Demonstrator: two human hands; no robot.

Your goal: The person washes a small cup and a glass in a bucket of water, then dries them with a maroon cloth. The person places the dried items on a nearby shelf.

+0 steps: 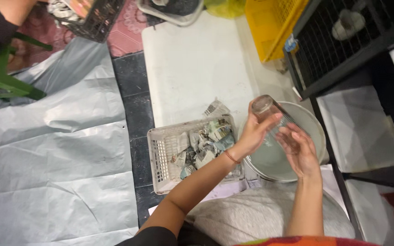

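Holding glass [270, 114] over basin rim [318, 125]

A crinkled grey plastic sheet [55, 150] covers the floor at left, beside dark floor tiles [131, 75]. A white flat board [192, 64] lies ahead, with a yellow plastic crate [270, 27] and black wire rack [338, 45] at right.

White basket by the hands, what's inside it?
The white basket holds crumpled newspaper bundles, piled toward its right side. Whatever is wrapped inside the paper is covered, and the left arm hides the basket's near right corner.
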